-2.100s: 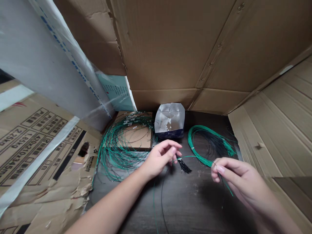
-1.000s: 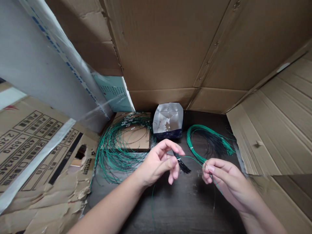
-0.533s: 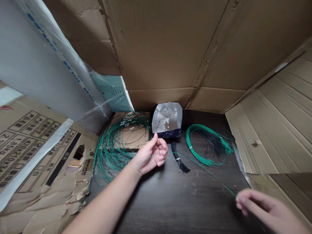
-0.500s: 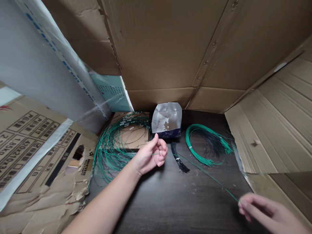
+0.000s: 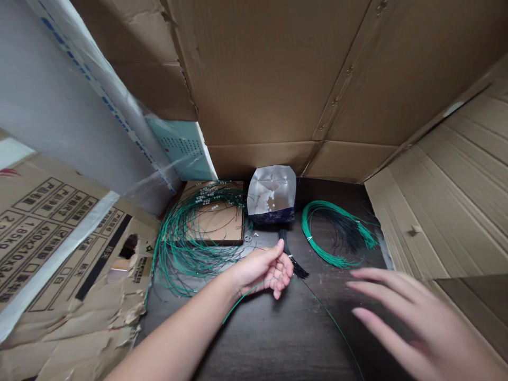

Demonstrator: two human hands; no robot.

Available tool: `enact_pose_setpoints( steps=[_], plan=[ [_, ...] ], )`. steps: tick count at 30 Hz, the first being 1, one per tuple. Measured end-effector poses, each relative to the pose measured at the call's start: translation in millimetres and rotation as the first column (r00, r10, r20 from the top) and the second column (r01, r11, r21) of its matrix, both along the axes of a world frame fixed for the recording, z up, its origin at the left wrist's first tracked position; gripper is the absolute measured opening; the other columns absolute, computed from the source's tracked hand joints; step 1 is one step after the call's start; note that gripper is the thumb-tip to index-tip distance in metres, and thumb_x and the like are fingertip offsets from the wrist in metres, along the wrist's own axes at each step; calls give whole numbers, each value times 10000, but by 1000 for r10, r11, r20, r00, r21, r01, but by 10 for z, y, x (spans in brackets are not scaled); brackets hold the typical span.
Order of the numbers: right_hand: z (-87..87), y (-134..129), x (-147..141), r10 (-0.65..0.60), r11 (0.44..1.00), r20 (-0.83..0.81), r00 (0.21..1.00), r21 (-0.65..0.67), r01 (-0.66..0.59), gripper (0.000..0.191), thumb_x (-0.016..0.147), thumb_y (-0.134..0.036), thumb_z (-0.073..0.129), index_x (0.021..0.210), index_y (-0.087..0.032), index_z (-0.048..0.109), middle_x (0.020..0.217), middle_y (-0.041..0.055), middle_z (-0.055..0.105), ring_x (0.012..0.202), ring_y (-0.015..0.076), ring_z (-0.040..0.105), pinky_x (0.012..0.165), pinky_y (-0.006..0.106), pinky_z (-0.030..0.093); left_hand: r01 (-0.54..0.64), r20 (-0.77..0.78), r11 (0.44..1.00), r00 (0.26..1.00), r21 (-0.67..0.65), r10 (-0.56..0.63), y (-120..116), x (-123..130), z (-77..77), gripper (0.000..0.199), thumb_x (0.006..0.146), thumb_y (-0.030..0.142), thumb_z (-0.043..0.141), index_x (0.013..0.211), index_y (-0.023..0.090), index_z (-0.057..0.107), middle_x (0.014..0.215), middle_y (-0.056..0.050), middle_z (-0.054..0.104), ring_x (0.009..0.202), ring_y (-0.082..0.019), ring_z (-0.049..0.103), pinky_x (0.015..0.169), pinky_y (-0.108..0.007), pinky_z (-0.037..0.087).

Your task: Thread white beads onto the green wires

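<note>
Left hand (image 5: 266, 271) holds green wire (image 5: 337, 325); right hand (image 5: 415, 320), four o'clock, spreads wide (blurred, forearm cut off).

Our left hand (image 5: 266, 271) has its fingers curled in, thumb uppermost; our right hand (image 5: 434, 323), blurred, is spread, thumb and fingers apart.

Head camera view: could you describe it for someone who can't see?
A left hand holds a thin green strand, the right hand open nearby, over a dark table. Around them are a green coil, a black bundle and a silvery pouch, before cardboard.
</note>
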State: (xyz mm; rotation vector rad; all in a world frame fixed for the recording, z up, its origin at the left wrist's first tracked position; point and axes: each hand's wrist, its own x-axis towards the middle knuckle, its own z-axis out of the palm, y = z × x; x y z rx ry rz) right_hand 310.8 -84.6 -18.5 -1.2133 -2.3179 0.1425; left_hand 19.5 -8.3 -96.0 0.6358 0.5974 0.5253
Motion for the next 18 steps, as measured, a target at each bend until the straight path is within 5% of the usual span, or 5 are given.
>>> enact_pose_setpoints(
  steps=[3, 7, 10, 15, 18],
  plan=[
    [123, 271, -606, 200, 979, -7, 980, -31, -200, 232, 996, -283, 621, 1198, -304, 734, 1258, 67, 749, 1127, 242, 725, 935, 371, 610, 15, -4, 1000, 1000, -18, -15, -9, 25, -32, 712, 947, 747, 528, 743, 87, 699, 606, -70, 663, 457, -117, 612, 442, -215, 551],
    [-61, 674, -1035, 67, 927, -217, 974, -347, -141, 278, 1013, -338, 569, 1227, -202, 683, 1193, 118, 746, 1051, 238, 725, 882, 379, 607, -4, -16, 1000, 1000, 14, 4, -22, 63, -62, 733, 941, 755, 522, 727, 76, 694, 625, -87, 664, 471, -130, 628, 465, -240, 575],
    [-194, 1009, -1118, 129, 780, -269, 954, -566, -266, 289, 954, -342, 621, 1178, -189, 721, 1231, 115, 743, 1087, 245, 709, 936, 387, 581, 8, -30, 999, 1000, 35, -7, -21, 83, -88, 727, 949, 732, 518, 697, 73, 693, 619, -96, 657, 459, -127, 610, 447, -234, 554],
    [-165, 1323, -1209, 267, 422, -366, 892, -787, -449, 352, 923, -466, 654, 1091, -181, 772, 1068, 79, 799, 947, 223, 731, 855, 344, 579, 206, -44, 979, 978, 11, -205, -13, 105, -138, 840, 962, 764, 346, 708, 66, 740, 606, -144, 669, 450, -150, 604, 454, -280, 576],
    [-88, 1306, -1319, 283, 474, -327, 901, -769, -428, 234, 889, -380, 698, 958, -172, 780, 912, 43, 797, 823, 189, 711, 743, 291, 548, 249, -67, 967, 967, 49, -245, -37, 123, -150, 791, 911, 791, 438, 703, 95, 749, 571, -120, 652, 455, -162, 615, 458, -284, 580]
  ],
)
